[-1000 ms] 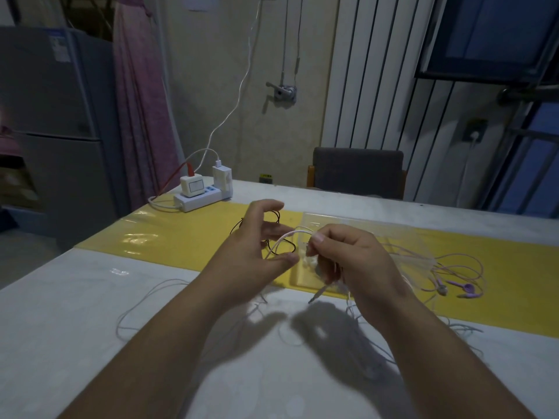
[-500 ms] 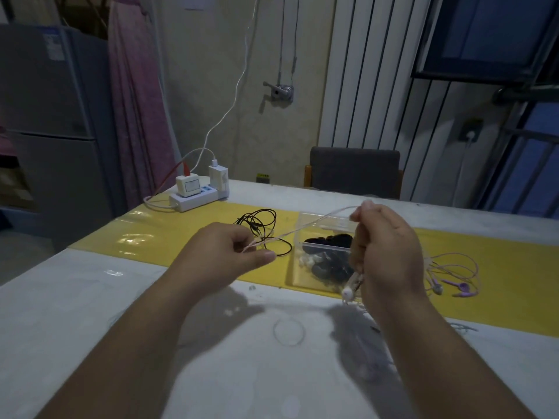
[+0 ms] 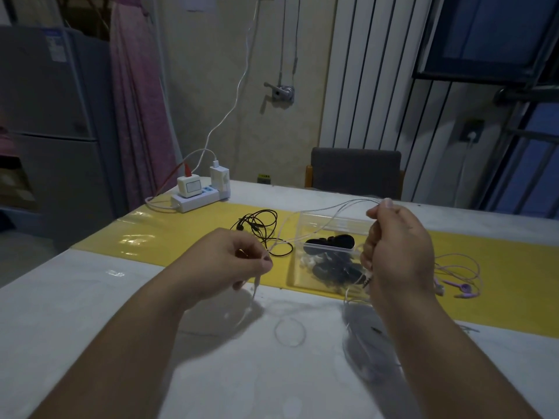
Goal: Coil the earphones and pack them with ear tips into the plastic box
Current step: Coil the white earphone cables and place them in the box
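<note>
Pinching the white earphones (image 3: 348, 204) taut at centre frame, left hand (image 3: 230, 261) and right hand (image 3: 396, 249) stretch the cable across the plastic box (image 3: 302, 267) holding ear tips (image 3: 329, 243); black earphones (image 3: 260, 225) lie left of it and purple earphones (image 3: 459, 287) right, on the counter (image 3: 90, 297).

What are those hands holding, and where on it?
The white earphone cable: left hand pinches it partway along, right hand grips it farther on.

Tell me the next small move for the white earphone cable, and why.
Probably bring the left hand toward the right hand to form a loop: the white earphone cable is stretched between them, with slack trailing on the table, not yet coiled.
</note>
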Demonstrator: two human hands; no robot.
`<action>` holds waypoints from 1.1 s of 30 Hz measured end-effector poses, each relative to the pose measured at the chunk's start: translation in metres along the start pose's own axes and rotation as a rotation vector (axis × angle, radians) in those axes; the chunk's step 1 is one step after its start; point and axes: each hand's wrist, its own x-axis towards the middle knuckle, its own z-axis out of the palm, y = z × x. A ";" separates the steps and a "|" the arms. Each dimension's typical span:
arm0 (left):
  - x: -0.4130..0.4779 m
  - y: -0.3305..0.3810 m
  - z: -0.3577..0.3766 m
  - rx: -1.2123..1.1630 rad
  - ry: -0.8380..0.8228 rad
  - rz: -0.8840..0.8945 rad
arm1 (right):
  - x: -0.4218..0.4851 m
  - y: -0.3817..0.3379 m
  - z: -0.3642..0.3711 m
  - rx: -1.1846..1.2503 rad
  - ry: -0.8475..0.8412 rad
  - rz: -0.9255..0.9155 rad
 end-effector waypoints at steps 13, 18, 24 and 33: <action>0.000 0.014 0.010 -0.364 0.285 0.098 | -0.022 0.022 0.020 -0.350 -0.416 0.141; 0.002 0.015 0.014 -0.363 0.320 0.128 | -0.034 0.016 0.020 -0.263 -0.771 0.190; 0.009 0.007 0.003 -0.615 0.505 0.059 | -0.037 0.023 0.023 -0.423 -0.752 0.107; 0.012 -0.002 -0.015 -1.126 0.499 -0.154 | -0.020 0.009 0.011 -0.461 -0.713 0.148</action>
